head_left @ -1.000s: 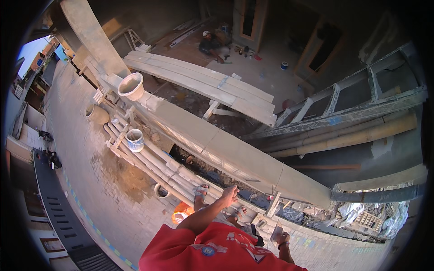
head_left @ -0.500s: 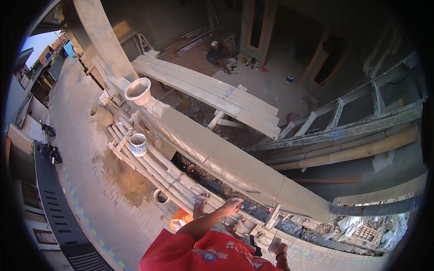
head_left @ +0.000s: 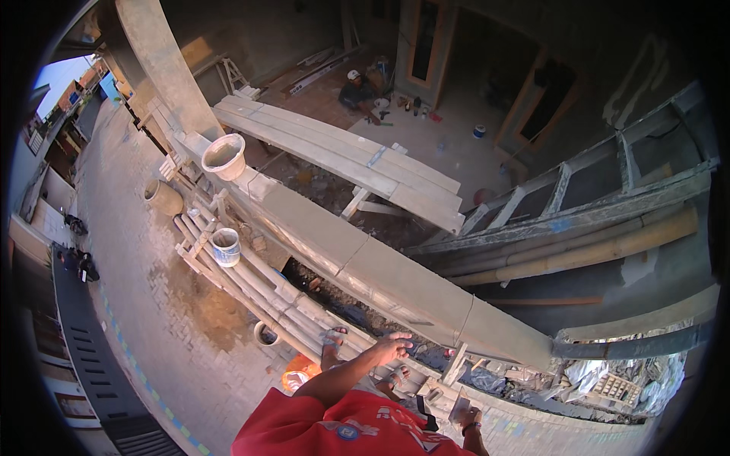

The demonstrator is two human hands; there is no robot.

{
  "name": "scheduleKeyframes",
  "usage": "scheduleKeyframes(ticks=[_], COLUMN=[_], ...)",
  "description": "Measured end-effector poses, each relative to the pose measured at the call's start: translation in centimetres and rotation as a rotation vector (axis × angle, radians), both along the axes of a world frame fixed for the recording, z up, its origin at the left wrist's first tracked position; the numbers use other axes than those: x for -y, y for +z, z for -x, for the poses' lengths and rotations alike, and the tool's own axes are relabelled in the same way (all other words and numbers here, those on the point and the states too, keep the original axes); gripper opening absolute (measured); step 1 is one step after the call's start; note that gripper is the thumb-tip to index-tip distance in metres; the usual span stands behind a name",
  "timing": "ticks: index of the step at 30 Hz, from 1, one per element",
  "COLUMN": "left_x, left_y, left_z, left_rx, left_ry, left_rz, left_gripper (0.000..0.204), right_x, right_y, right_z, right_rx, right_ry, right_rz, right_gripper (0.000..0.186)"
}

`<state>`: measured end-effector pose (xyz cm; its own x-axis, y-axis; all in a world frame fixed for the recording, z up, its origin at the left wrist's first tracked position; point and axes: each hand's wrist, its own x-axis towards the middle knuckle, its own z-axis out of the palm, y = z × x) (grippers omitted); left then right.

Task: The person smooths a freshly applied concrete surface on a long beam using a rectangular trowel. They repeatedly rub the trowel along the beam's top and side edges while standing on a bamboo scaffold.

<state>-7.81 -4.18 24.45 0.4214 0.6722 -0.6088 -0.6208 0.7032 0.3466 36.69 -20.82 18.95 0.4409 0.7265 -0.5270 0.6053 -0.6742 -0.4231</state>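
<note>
My left hand (head_left: 392, 348) reaches out beside the long plastered wall (head_left: 403, 272), its fingers stretched and apart with nothing in them. It hangs in the air, close to the wall's near face. Lower and to the right, my right hand (head_left: 470, 418) is closed round a flat, grey plastering trowel (head_left: 460, 408), the blade standing roughly upright. How the fingers wrap the handle is hidden. A grey mortar-stained tub (head_left: 224, 157) sits on top of the wall at its far left part.
My feet stand on bamboo poles (head_left: 258, 285) along the wall. On them rests a white bucket (head_left: 226, 248); an orange bucket (head_left: 299, 374) stands near my feet. Beyond the wall are a plank bench (head_left: 342, 158), a ladder (head_left: 563, 186) and a crouching person (head_left: 357, 93).
The view has turned slightly, so the wall and buckets lie a little further left. My left hand stays stretched out, and the trowel remains in my right hand.
</note>
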Motion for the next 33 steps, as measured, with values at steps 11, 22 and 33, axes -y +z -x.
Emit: scheduleKeyframes(ticks=[11,22,33], left_x=[-0.5,-0.5,-0.1], left_y=[1.7,1.7,0.7], left_z=[0.1,0.2,0.7], left_rx=[-0.03,-0.071,-0.07], left_ry=[0.046,0.03,0.037], left_rz=[0.046,0.091,0.104], left_gripper=[0.052,0.046,0.021], right_x=[1.5,0.7,-1.0], right_y=[-1.6,1.4,5.4], right_z=[-0.7,1.6,3.9], right_rx=[-0.032,-0.065,-0.109], right_ry=[-0.024,-0.125,-0.156], right_rz=[-0.044,0.008,0.112], right_gripper=[0.028,0.033,0.038])
